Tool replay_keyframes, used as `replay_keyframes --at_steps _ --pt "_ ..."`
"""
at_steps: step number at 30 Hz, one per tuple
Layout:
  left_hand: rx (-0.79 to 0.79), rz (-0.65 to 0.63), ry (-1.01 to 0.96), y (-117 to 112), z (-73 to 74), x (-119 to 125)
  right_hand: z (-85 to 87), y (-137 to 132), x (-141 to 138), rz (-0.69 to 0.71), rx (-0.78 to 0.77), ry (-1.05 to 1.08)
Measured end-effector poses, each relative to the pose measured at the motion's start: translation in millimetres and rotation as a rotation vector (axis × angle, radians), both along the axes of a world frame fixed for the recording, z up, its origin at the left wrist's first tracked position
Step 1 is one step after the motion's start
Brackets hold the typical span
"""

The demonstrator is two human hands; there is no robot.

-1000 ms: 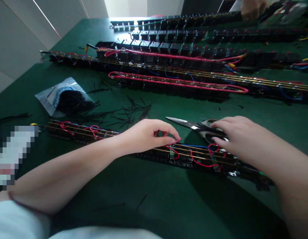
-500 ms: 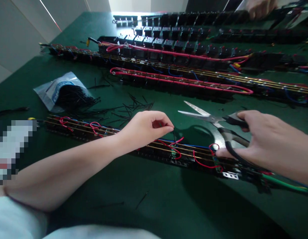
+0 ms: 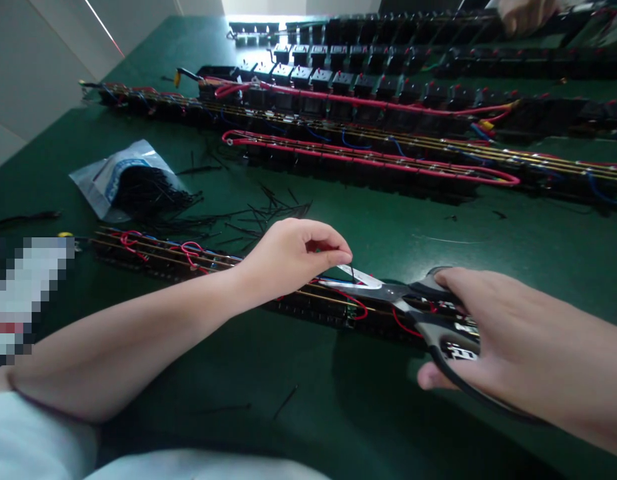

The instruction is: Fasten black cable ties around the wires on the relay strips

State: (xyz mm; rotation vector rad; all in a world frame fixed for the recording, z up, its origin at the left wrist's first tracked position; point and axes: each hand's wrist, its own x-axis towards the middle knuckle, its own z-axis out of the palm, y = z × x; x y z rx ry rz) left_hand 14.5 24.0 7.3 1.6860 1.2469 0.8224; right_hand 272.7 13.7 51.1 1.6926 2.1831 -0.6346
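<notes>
My left hand [image 3: 301, 257] pinches the thin end of a black cable tie [image 3: 353, 272], which runs down to a long black wired strip [image 3: 308, 310] with brass rods and red and blue wires. In my right hand [image 3: 528, 333] is a pair of scissors [image 3: 393, 292] with black and grey handles. Their blades are parted and lie low over the strip, just below my left fingertips. The cable tie passes by the blades; whether it sits between them is hard to tell. My left forearm covers part of the strip.
A clear plastic bag [image 3: 131, 177] spills black cable ties, with several loose ones [image 3: 268, 212] nearby on the green table [image 3: 198, 360]. Behind lie more wired strips [image 3: 368, 157] with red cable and rows of black blocks. Another person's hand [image 3: 528, 15] is at the far right.
My right hand has brought the scissors left and down, from above the table behind the strip to the cable tie below my left fingertips. My left hand keeps its pinch almost in place.
</notes>
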Motion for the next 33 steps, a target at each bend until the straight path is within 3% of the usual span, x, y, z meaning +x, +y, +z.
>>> replay_keyframes --at_steps 6,11,19,24,28,31,33 --pt "-0.017 0.004 -0.025 -1 2.2 1 -6.5 -5 2 0.076 0.079 -0.011" --pt "-0.065 -0.001 -0.071 -1 2.8 0 -1.6 -6 1 0.09 0.099 -0.081" --pt "-0.007 -0.013 -0.023 0 1.3 2 -1.8 -1 4 0.038 0.062 -0.144" --pt "-0.012 -0.004 0.017 0 3.2 2 -3.8 -16 25 0.061 0.182 -0.048" --pt "-0.014 -0.011 0.011 0 3.2 1 2.7 -28 25 0.057 0.28 -0.04" --pt "-0.011 -0.022 -0.007 0 2.1 1 -6.9 -35 39 0.064 0.308 -0.056" --pt "-0.019 -0.028 -0.003 0 1.8 0 -24.2 -46 67 0.093 0.309 -0.079"
